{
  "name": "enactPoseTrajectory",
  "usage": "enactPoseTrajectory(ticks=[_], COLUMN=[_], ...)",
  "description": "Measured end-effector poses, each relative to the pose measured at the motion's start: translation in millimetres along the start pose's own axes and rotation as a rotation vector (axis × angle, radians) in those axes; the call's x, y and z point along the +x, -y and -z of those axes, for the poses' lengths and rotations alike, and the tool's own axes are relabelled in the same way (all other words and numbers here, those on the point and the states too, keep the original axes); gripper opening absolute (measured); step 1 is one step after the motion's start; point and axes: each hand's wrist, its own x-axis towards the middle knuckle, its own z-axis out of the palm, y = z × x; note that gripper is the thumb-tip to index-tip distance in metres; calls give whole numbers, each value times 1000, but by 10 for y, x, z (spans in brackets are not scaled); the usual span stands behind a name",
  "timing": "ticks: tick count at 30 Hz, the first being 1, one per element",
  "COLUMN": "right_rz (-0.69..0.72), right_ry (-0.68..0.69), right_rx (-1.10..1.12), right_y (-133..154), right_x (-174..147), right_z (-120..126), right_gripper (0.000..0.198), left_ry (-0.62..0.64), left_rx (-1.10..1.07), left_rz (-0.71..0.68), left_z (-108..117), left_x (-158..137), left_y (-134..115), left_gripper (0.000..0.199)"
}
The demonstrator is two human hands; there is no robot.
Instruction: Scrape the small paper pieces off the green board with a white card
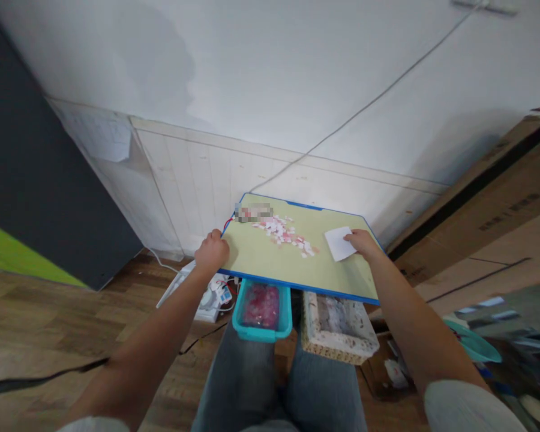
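A low table with a pale yellow top point(270, 262) and blue rim stands before me. My left hand point(212, 251) is closed at its left edge, fingers curled over the rim. Between the thumb and fingers of my right hand point(361, 242) is a square white sheet of paper point(339, 243), held just over the right part of the top. Small white and pinkish paper pieces point(282, 230) lie scattered across the middle. A pixelated object point(254, 212) rests at the far left corner; its kind cannot be made out.
Below the near edge are a turquoise plastic tub point(239, 327) with something reddish in clear wrap and a lined woven basket point(339, 346). A white power strip point(209, 303) with cords lies left. Large cardboard boxes point(490, 207) lean at right; a wall point(270, 90) stands behind.
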Motion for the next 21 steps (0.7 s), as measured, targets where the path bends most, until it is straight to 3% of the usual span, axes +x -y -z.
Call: enactPoseTrajectory(ticks=[3, 5, 10, 15, 21], right_rz=[-84, -57, 74, 117, 128], right_ry=[139, 200, 354, 647, 993], right_rx=[-50, -72, -99, -71, -36], right_y=[214, 452, 1028, 1261, 1458], right_x=[617, 1050, 1899, 2213, 2174], right_z=[-122, -269, -664, -962, -1256], right_gripper=[41, 41, 42, 50, 45], left_ry=[8, -21, -281, -456, -627], left_rx=[16, 8, -203, -389, -478], left_rz=[-9, -21, -3, 61, -14], left_z=[11, 22, -26, -223, -423], left_x=[152, 319, 974, 1570, 1716], left_y=[14, -12, -228, -454, -402], left_gripper=[31, 34, 36, 34, 44])
